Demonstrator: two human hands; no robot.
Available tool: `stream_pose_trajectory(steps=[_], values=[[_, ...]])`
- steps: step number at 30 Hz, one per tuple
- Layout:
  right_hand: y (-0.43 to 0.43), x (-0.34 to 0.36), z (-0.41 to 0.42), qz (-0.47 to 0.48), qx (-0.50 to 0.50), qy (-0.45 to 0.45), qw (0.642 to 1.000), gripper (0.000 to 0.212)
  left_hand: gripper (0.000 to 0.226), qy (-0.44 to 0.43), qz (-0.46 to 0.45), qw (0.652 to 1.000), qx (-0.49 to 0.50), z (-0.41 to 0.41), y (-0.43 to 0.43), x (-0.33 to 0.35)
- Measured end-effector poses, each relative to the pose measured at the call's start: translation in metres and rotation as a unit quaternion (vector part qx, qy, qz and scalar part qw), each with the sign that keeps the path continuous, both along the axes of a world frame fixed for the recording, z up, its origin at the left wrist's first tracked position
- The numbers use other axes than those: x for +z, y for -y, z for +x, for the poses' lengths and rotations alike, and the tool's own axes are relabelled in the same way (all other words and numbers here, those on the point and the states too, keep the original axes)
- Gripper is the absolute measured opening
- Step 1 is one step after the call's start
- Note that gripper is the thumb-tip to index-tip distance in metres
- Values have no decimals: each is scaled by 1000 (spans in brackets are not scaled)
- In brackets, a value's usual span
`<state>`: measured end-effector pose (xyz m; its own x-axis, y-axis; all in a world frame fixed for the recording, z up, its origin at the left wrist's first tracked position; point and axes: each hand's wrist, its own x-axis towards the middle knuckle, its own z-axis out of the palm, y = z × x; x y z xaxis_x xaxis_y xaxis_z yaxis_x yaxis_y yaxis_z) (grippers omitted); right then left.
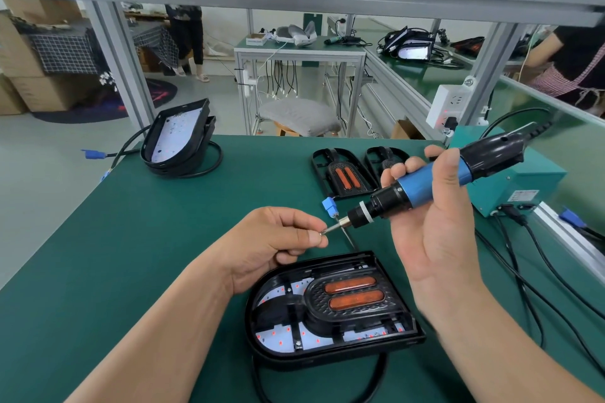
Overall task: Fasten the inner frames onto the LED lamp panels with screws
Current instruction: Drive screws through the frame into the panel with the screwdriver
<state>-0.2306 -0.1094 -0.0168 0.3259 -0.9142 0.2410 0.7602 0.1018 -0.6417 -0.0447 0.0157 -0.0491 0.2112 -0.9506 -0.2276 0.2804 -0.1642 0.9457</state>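
Note:
A black LED lamp panel (330,345) lies on the green mat in front of me, with a black inner frame (350,296) carrying two orange lenses seated in it. My right hand (435,222) grips a blue and black electric screwdriver (425,183), held above the panel with its bit pointing left. My left hand (278,242) pinches a small screw (322,232) between thumb and forefinger, right at the tip of the bit. Two spare inner frames (340,173) lie side by side farther back.
A stack of lamp panels (178,139) with a black cable sits at the back left of the green mat (131,239). A teal power box (517,183) stands at the right, with black cables (537,271) trailing toward me. A blue connector (328,205) lies mid-table.

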Motion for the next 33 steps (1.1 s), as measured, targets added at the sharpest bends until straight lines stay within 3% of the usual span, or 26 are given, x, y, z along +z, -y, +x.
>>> stream_pose_trajectory(steps=[7,11,13,16,18,21,26,33], values=[[5,-4,0,57,-13,17,998,32,24,10,9,1000,-24,5,-3,1],[10,-3,-3,63,-19,19,998,32,17,40,20,999,-9,7,-4,2],[13,-2,-5,66,-19,22,997,33,17,130,32,991,-13,8,-6,5],[16,-1,-8,71,-18,31,997,33,41,315,49,946,-50,10,-12,10],[17,2,-9,72,-14,40,997,31,48,364,51,927,-77,11,-17,13],[18,6,-10,75,-11,48,996,30,47,380,68,916,-114,9,-21,20],[16,9,-12,62,5,54,997,29,15,395,73,906,-134,6,-19,23],[13,10,-11,44,15,32,998,25,20,409,59,904,-105,6,-18,18]])
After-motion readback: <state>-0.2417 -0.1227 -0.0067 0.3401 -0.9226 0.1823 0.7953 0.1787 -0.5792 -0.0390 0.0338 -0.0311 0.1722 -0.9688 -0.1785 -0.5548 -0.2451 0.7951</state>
